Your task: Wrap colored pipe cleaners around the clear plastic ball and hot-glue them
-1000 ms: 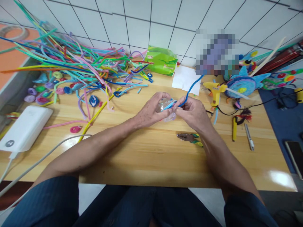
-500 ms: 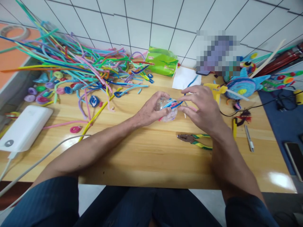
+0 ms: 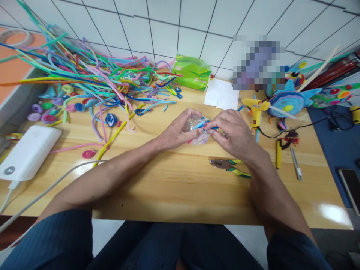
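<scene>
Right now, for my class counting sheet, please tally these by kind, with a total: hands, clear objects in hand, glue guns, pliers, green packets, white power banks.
Hands, the left hand and the right hand: 2
Clear object in hand: 1
Glue gun: 1
Pliers: 1
Green packet: 1
White power bank: 1
Total: 7

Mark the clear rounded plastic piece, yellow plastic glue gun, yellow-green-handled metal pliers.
Clear plastic piece (image 3: 203, 139), head view: lower part.
Yellow glue gun (image 3: 256, 112), head view: upper handle.
Pliers (image 3: 225, 164), head view: metal head.
</scene>
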Action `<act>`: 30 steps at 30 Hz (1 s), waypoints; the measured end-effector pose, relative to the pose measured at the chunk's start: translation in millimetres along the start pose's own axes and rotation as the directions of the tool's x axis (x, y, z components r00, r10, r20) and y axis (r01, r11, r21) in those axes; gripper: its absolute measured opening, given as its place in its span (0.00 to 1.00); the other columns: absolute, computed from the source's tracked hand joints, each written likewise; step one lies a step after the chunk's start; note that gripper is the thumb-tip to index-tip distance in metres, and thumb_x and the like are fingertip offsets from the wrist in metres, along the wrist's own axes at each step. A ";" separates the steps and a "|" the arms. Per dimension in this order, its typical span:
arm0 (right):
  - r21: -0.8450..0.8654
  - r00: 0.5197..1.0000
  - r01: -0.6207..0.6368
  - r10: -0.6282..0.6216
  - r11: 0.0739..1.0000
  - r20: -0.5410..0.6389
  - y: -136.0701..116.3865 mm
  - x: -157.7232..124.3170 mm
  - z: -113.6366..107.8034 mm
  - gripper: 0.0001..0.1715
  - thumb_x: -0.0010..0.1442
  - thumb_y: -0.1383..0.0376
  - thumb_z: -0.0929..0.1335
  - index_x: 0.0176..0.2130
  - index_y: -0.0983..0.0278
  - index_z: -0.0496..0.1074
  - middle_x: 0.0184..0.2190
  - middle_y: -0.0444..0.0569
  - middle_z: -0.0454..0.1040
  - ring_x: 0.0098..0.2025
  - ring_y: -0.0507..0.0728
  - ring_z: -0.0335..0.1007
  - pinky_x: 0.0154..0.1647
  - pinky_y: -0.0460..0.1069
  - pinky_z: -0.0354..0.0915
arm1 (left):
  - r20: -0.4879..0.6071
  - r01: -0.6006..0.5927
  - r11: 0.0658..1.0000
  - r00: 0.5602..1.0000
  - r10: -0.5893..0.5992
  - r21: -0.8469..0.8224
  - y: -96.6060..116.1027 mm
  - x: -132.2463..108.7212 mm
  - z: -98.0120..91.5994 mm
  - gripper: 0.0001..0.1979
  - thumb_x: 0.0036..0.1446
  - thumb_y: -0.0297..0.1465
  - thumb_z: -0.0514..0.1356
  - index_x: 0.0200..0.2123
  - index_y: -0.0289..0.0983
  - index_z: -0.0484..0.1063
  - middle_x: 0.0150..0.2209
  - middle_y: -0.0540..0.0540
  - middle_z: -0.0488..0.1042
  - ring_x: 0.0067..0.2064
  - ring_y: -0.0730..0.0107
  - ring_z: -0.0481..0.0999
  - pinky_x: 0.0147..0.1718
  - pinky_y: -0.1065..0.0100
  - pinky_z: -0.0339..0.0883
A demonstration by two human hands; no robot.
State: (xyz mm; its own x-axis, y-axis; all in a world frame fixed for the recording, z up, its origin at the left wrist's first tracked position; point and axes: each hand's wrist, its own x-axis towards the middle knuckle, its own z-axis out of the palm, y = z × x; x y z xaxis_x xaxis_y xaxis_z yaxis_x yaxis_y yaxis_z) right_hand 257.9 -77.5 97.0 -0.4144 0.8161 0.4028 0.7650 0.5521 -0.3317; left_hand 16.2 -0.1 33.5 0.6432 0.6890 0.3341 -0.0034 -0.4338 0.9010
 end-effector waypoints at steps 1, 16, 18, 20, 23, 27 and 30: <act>0.001 1.000 0.000 0.000 1.000 0.003 -0.8 0.1 0.4 0.10 0.74 0.64 0.69 0.47 0.54 0.82 0.40 0.50 0.79 0.46 0.66 0.73 0.56 0.64 0.68 | 0.006 -0.008 1.000 1.000 0.008 0.001 0.0 0.1 -0.2 0.27 0.70 0.50 0.70 0.61 0.40 0.72 0.63 0.38 0.80 0.64 0.53 0.81 0.68 0.54 0.75; 0.091 0.998 -0.047 0.043 0.995 0.043 0.7 0.2 -2.4 0.06 0.76 0.62 0.68 0.45 0.56 0.77 0.43 0.51 0.80 0.46 0.64 0.74 0.51 0.60 0.68 | 0.040 -0.060 0.998 0.997 0.059 0.027 -3.4 1.1 -2.1 0.26 0.72 0.51 0.68 0.62 0.42 0.72 0.65 0.38 0.80 0.66 0.53 0.80 0.69 0.52 0.75; 0.110 0.997 -0.080 0.077 0.991 0.031 0.6 1.2 -5.9 0.06 0.76 0.62 0.69 0.44 0.56 0.78 0.42 0.51 0.81 0.44 0.64 0.75 0.51 0.60 0.69 | 0.037 -0.066 0.997 0.997 0.065 0.027 -4.0 1.0 -1.9 0.25 0.72 0.49 0.68 0.63 0.41 0.72 0.65 0.37 0.80 0.66 0.54 0.80 0.69 0.53 0.75; 0.131 0.993 -0.114 0.111 0.985 0.029 0.6 2.4 -7.5 0.06 0.74 0.63 0.69 0.42 0.56 0.78 0.41 0.50 0.82 0.43 0.63 0.76 0.50 0.59 0.70 | 0.039 -0.080 0.996 0.996 0.079 0.026 -4.4 0.9 -1.7 0.25 0.72 0.47 0.69 0.63 0.41 0.72 0.64 0.37 0.80 0.66 0.53 0.81 0.69 0.53 0.75; 0.173 0.983 -0.182 0.177 0.968 0.046 0.6 3.8 -7.2 0.05 0.71 0.63 0.71 0.40 0.57 0.78 0.38 0.49 0.83 0.40 0.62 0.76 0.47 0.58 0.70 | 0.042 -0.079 0.996 0.996 0.077 0.038 -4.0 0.5 -1.3 0.25 0.72 0.46 0.68 0.63 0.40 0.72 0.64 0.37 0.80 0.66 0.53 0.81 0.69 0.54 0.74; 0.249 0.955 -0.297 0.290 0.922 0.063 -0.8 4.3 -5.0 0.01 0.66 0.63 0.74 0.39 0.57 0.79 0.36 0.46 0.84 0.37 0.59 0.74 0.42 0.54 0.69 | 0.046 -0.059 0.996 0.997 0.056 0.063 -2.6 0.0 -0.5 0.26 0.72 0.47 0.68 0.64 0.39 0.72 0.65 0.38 0.79 0.67 0.52 0.79 0.70 0.55 0.73; 0.324 0.935 -0.350 0.350 0.879 0.061 -2.2 4.7 -2.5 0.02 0.64 0.64 0.75 0.37 0.58 0.78 0.33 0.45 0.82 0.35 0.57 0.72 0.38 0.52 0.67 | 0.048 -0.063 0.996 0.997 0.060 0.063 -2.4 -0.4 0.1 0.27 0.72 0.48 0.68 0.65 0.39 0.72 0.66 0.38 0.79 0.67 0.52 0.79 0.70 0.55 0.73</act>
State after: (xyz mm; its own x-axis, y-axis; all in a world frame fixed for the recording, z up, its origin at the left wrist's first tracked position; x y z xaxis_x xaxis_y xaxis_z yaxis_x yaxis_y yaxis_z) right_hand 255.5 -75.3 101.8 -0.1500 0.9664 0.2086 0.6577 0.2551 -0.7088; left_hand 16.0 0.6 31.2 0.6781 0.6331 0.3734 0.0049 -0.5119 0.8590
